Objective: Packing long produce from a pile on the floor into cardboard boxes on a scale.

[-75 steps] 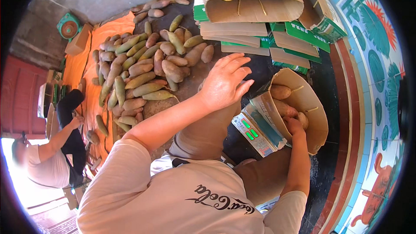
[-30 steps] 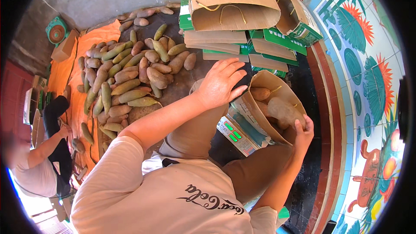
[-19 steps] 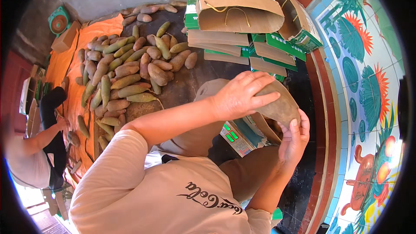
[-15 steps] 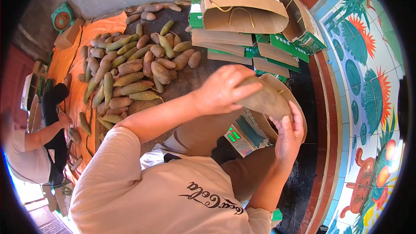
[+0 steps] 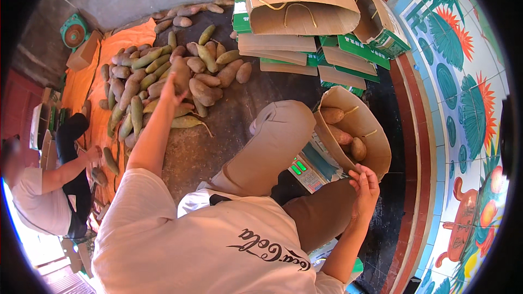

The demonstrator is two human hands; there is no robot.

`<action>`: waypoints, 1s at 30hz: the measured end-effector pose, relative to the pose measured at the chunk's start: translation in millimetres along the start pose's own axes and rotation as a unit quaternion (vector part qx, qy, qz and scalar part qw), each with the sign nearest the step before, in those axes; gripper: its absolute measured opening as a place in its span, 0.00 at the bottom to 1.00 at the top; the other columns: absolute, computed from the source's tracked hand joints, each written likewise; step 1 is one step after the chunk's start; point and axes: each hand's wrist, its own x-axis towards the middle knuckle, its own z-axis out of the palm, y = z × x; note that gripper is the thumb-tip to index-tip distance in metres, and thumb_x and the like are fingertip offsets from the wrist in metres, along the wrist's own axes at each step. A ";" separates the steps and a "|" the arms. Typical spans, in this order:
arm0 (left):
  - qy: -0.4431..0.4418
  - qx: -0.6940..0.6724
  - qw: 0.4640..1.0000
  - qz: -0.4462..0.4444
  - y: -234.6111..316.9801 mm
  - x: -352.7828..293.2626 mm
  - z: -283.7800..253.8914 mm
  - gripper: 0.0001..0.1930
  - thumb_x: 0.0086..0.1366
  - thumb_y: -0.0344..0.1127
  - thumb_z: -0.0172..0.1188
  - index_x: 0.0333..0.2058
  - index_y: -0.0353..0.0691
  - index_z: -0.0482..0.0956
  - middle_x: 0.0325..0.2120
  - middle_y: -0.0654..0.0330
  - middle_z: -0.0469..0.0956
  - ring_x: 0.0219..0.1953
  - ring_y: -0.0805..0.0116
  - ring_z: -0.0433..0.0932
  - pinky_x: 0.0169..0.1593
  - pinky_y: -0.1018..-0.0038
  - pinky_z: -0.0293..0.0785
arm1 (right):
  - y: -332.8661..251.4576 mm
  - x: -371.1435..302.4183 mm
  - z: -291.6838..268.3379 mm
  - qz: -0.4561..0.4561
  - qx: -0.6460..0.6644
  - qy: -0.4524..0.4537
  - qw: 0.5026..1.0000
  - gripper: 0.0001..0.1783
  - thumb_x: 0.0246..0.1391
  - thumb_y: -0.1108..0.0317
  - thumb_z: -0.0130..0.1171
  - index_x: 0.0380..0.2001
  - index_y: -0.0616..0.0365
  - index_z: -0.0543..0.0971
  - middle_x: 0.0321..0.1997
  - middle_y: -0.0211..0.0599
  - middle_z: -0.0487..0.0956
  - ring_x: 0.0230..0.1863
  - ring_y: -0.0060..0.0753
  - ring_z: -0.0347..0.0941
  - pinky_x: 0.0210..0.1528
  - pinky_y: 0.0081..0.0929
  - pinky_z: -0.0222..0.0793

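At the pile on the left, my left hand (image 5: 170, 93) has its fingers and thumb closed around a plump, brownish, tuber-like vegetable (image 5: 180, 69). Similar brown and green vegetables (image 5: 163, 65) lie heaped around it. Over on the right, my right hand (image 5: 366, 186) holds the near rim of an open cardboard carton (image 5: 376, 155) with curled fingers. Several reddish-brown vegetables (image 5: 339, 135) lie inside the carton, and its cord handles stick up. Beside the carton, partly covered by it, is a scale (image 5: 306, 175) with a lit green display.
Flattened and open green-and-white cartons (image 5: 305, 11) are stacked at the back right. An orange sheet (image 5: 81, 87) lies under the left part of the heap. A co-worker (image 5: 41, 196) sits at the far left. A painted tile wall (image 5: 452, 114) stands on the right.
My left hand has swung from above the carton to the heap on the left. The vegetable both hands held is gone from above the carton. My right hand has lowered to the carton's rim.
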 end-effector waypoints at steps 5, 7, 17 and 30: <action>0.090 0.010 0.990 0.106 19.2 12.5 7.8 0.35 0.58 0.46 0.56 0.60 0.43 0.50 0.57 0.46 0.54 0.49 0.51 0.69 0.41 0.67 0.75 | 8.3 0.3 -1.7 0.000 0.007 0.022 1.000 0.13 0.56 0.66 0.50 0.42 0.60 0.72 0.46 0.39 0.74 0.41 0.27 0.74 0.38 0.18 0.68; 0.090 0.106 0.986 0.093 7.8 3.4 21.6 0.33 0.60 0.46 0.52 0.60 0.42 0.50 0.57 0.46 0.55 0.49 0.52 0.69 0.43 0.65 0.74 | 11.7 1.5 1.3 -0.012 0.005 0.020 1.000 0.12 0.56 0.66 0.50 0.42 0.60 0.72 0.46 0.39 0.74 0.41 0.27 0.74 0.38 0.18 0.68; -0.092 0.161 0.950 0.249 -28.6 -72.9 115.6 0.15 0.64 0.39 0.48 0.47 0.39 0.67 0.43 0.59 0.71 0.45 0.65 0.72 0.40 0.73 0.70 | 10.9 -1.2 -14.7 -0.040 -0.024 0.060 0.997 0.12 0.57 0.65 0.50 0.40 0.61 0.73 0.42 0.37 0.76 0.39 0.26 0.74 0.38 0.18 0.67; -0.395 0.312 0.641 0.579 -23.8 -231.0 234.9 0.07 0.58 0.29 0.54 0.36 0.38 0.74 0.40 0.57 0.76 0.42 0.66 0.74 0.45 0.74 0.68 | 55.3 40.8 -55.4 -0.124 -0.143 0.168 0.968 0.10 0.54 0.68 0.51 0.34 0.64 0.75 0.29 0.34 0.77 0.31 0.23 0.73 0.36 0.20 0.67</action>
